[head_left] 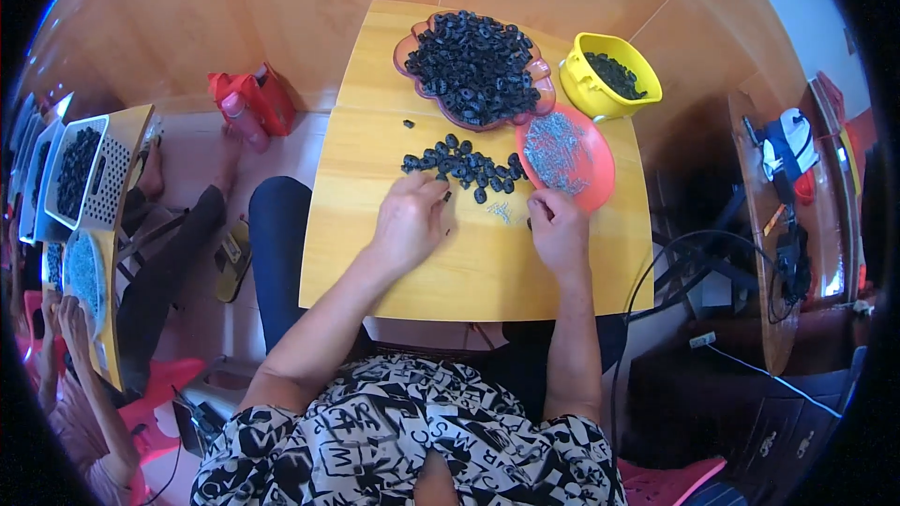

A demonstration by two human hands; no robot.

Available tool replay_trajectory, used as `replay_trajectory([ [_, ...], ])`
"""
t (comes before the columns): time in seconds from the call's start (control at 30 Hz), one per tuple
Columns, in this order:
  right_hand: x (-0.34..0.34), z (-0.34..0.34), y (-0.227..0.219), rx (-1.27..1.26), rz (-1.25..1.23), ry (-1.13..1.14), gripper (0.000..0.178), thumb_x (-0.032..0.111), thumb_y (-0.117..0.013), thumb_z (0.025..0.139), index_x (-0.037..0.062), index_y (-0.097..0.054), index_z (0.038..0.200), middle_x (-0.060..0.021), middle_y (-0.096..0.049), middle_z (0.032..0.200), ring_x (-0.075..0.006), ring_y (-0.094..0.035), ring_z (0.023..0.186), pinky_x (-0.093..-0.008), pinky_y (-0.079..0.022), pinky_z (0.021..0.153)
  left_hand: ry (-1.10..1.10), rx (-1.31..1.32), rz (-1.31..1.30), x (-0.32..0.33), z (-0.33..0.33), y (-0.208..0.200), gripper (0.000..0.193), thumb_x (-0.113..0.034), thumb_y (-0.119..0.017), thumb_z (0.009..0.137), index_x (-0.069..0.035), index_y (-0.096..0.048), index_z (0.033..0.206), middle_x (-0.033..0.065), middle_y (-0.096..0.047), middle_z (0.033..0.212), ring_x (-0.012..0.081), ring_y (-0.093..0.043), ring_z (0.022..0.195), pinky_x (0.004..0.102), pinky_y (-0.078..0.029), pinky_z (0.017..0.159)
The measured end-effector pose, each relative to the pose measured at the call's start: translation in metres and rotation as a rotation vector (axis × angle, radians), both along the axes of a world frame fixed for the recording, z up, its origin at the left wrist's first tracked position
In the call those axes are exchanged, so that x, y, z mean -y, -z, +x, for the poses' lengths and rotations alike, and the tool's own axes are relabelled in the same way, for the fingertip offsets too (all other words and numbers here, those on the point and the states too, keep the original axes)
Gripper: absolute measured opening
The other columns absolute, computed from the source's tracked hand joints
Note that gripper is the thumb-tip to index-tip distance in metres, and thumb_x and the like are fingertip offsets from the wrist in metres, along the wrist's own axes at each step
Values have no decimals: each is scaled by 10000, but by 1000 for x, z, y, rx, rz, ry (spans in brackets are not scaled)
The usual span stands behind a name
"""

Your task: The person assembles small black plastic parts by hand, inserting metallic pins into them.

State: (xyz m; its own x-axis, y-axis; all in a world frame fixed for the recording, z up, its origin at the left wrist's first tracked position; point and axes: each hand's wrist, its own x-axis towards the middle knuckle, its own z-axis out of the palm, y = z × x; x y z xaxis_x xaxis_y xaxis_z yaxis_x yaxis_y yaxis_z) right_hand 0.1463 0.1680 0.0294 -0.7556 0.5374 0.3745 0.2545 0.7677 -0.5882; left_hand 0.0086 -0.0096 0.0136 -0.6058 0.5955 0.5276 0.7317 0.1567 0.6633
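Because loose screws (pixel 499 212) lie on the bench (pixel 422 286) between left hand (pixel 410 217) and right hand (pixel 561 227), a sideways brush could scatter them. Left grip: fingertips pinched together, apparently on a small black part (pixel 447 197). Right grip: fingers curled; closure and contents cannot be told. Black pile (pixel 459 165): mid-bench, beyond both hands. Red dish (pixel 404 56): heaped black pieces (pixel 473 66); a knock might spill them. Pink plate (pixel 600 167): silver screws. Yellow bucket (pixel 597 105): dark pieces (pixel 614 77), partly filled.

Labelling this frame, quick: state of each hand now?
Left hand: closed, pinching a small black piece.
Right hand: closed in a pinch; contents unclear.
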Motion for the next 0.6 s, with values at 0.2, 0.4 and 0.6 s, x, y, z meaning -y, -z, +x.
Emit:
replay_trajectory([
  [0.2,10,-2,7,23,204,-107,114,45,-651,706,20,-625,814,-121,-607,790,-301,-549,781,-388,-428,730,-22,-136,18,-16,-7,18,157,26,-608,614,-25,-646,758,120,-543,712,296,-533,694,374,-442,619],
  [0.4,22,-14,12,65,381,-134,146,102,-695,657,41,-633,774,-72,-520,800,-261,-475,808,-377,-401,721,-38,-160,-5,-22,-4,21,139,-11,-641,584,-36,-627,719,109,-515,677,284,-512,671,389,-423,609],
  [0.6,25,-20,25,95,434,-114,116,107,-684,656,44,-636,740,-72,-520,799,-253,-471,817,-378,-382,739,-30,-187,18,-23,-9,27,167,0,-645,572,-42,-630,733,101,-529,676,285,-513,679,376,-422,612],
])
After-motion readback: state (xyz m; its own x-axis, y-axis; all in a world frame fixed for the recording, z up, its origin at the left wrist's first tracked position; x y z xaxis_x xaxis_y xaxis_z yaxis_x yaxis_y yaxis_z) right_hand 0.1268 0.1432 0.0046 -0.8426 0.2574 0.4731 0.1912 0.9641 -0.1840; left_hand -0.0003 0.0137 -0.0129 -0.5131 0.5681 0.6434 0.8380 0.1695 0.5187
